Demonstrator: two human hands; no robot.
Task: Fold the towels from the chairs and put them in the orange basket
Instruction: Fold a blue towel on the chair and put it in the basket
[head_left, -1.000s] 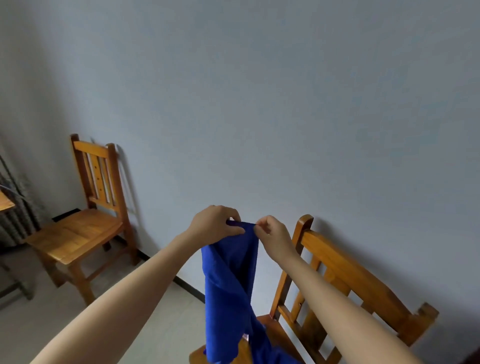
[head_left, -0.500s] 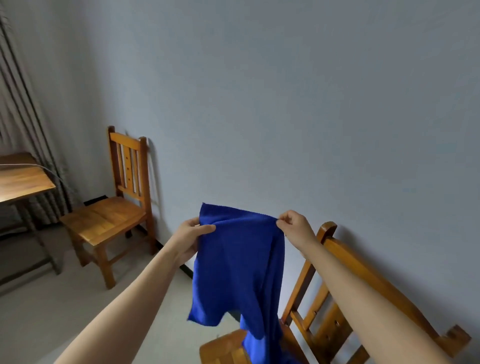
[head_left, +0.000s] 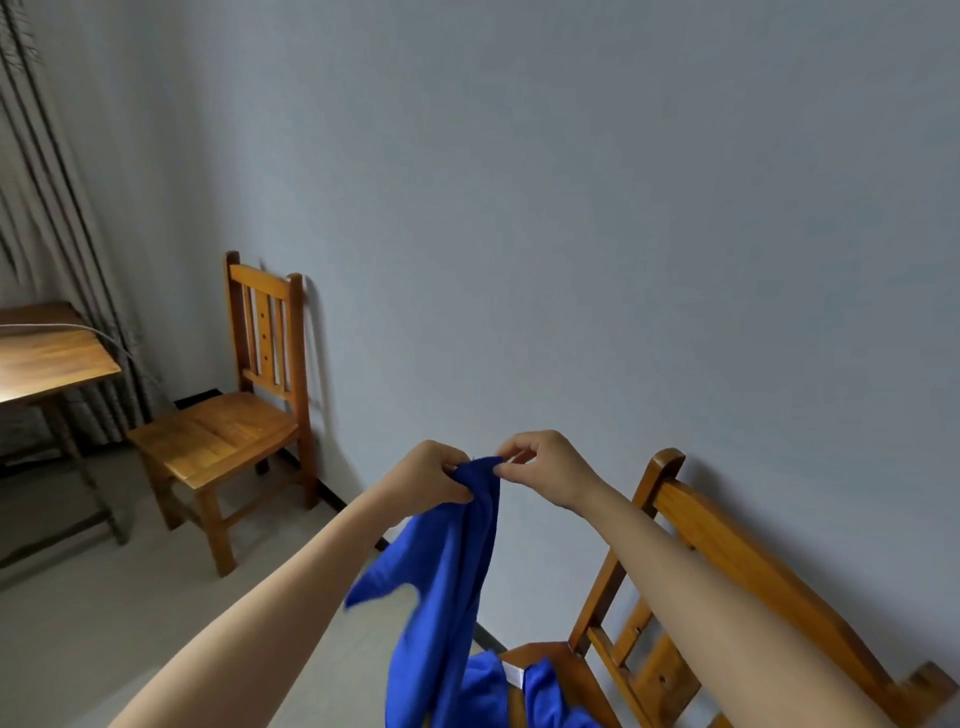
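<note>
**Two corners brought together, towel hangs folded**

Head view. Both hands are raised in front of the wall (head_left: 623, 208), almost touching each other, and between them they hold the top of the blue towel (head_left: 447, 587). The left hand (head_left: 434, 475) has its fingers curled around the gathered top edge. The right hand (head_left: 550, 470) pinches the same edge between thumb and forefinger, and its other fingers are loosely bent.

The towel hangs straight down from the fingers, so its long axis is vertical. It is in the air, over the left front of the near chair (head_left: 727, 551). More blue cloth (head_left: 540, 691) lies on this chair's seat; I cannot tell if it is the lower end of the same towel or another one.

The relation that matters now: the free lower end is directly below both hands, and both hands are at the same height on the upper end. In my judgement either hand could slide down to take the lower end, and the left already has the fuller grip on top.

Half a second ago the hands were apart and the towel was spread flat between them; now they are together and the cloth is doubled into a narrow strip.

At far left stand the other chair (head_left: 228, 436), with a bare seat, a table (head_left: 47, 358) and a curtain (head_left: 62, 234). The basket is not in view.
</note>
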